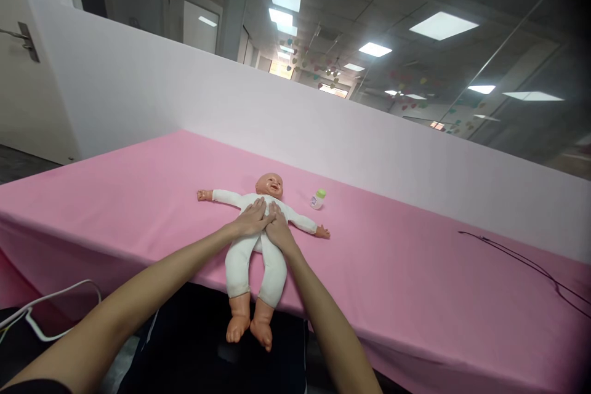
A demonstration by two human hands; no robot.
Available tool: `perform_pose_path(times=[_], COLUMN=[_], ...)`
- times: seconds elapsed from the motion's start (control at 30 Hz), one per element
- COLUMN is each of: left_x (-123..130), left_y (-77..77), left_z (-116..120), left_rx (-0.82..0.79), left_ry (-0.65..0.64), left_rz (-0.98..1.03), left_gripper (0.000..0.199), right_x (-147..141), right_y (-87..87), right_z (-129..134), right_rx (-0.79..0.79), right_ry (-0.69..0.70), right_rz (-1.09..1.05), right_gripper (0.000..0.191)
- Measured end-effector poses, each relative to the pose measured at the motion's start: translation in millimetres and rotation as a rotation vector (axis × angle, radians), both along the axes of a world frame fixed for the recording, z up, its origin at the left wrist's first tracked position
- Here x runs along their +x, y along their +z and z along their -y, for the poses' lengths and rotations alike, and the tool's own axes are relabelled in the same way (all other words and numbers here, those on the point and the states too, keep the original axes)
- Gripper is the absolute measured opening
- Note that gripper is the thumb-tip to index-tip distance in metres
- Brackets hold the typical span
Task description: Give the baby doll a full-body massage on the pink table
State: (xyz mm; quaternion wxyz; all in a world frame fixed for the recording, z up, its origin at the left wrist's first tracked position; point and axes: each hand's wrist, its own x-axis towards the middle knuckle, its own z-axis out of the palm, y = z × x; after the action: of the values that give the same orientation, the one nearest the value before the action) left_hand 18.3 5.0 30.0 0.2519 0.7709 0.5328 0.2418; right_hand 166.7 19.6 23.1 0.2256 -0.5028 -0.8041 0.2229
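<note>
A baby doll (pixel 237 263) with a white cloth body lies on its back on the pink-covered table (pixel 392 271). Its arms are spread wide, and its feet hang past the near edge. My left hand (pixel 252 219) lies flat on the doll's chest, fingers stretched toward its head. Beside it, my right hand (pixel 277 228) rests on the other side of the chest, also laid out, with the thumbs close together. To the right of the doll's head stands a small clear bottle (pixel 317 199) with a green cap.
Thin black cables (pixel 517 253) lie at the table's right. A white low wall (pixel 323 129) with glass above runs along the back. White cords (pixel 60 295) hang at lower left. A door (pixel 28 68) stands at far left.
</note>
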Motion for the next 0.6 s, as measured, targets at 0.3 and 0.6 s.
perform_pose_path(times=[0.3, 0.6], left_x=[-27, -11], left_y=[-17.7, -7.6], left_z=[-15, 32], left_rx=[-0.038, 0.02], left_ry=[0.186, -0.076], left_rz=[0.089, -0.002], left_gripper=[0.104, 0.099], right_x=[36, 30], right_y=[-8.0, -5.9], right_z=[-3, 29], right_rx=[-0.055, -0.06], right_ry=[-0.221, 0.087], right_rz=[-0.096, 0.002], right_gripper=[0.087, 0.08])
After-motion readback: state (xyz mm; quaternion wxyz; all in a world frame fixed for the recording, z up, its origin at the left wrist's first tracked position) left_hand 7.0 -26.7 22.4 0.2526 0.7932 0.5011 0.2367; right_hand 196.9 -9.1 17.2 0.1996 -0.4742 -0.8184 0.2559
